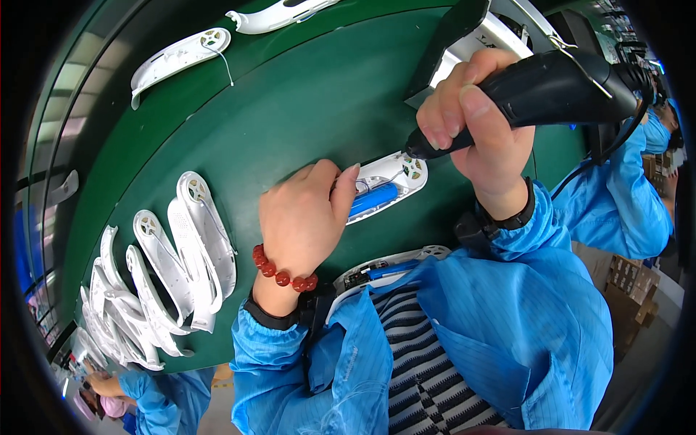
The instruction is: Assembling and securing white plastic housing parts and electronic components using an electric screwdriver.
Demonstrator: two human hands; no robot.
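My left hand (303, 209) presses on the left end of a white plastic housing (377, 171) lying on the green table, its fingers curled over the edge. In the housing sit a blue cylindrical battery (374, 199), thin wires and a round speaker-like opening at the right end. My right hand (482, 134) is wrapped round a black electric screwdriver (554, 90), held slanting with its tip down at the housing's right end. The tip's exact contact is too small to make out. Under my left hand, part of the housing is hidden.
Several white housings (190, 246) lie piled at the left. Two more shells (177, 61) rest at the far side. A black-and-white box (464, 54) stands behind my right hand. Another housing (377, 274) lies against my body. Co-workers in blue sleeves (620, 192) are nearby.
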